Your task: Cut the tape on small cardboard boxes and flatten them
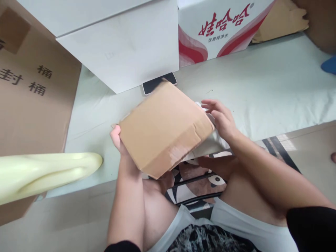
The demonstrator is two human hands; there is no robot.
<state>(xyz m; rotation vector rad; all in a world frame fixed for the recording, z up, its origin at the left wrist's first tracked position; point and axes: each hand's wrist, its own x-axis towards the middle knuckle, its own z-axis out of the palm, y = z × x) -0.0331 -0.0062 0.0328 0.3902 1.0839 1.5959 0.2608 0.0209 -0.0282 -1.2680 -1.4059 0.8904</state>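
Observation:
A flat brown cardboard box [165,122] is held tilted above the pale green cloth and my lap. Along its lower edge runs a strip of worn, creased tape. My left hand [117,140] grips the left edge, thumb on top and the other fingers hidden behind the box. By the right edge is my right hand [222,119], its fingers apart and slightly curled; I cannot tell whether they touch the cardboard. Some grey-white plastic [214,141] shows beneath that edge, partly hidden by the box.
Behind the box, a dark-screened phone [159,83] lies against a white box [126,49]. A red-and-white carton [220,31] stands at the back right. On the left are a large brown carton [34,105] and a pale yellow smooth object [52,173]. Pale green cloth [262,94] covers the surface.

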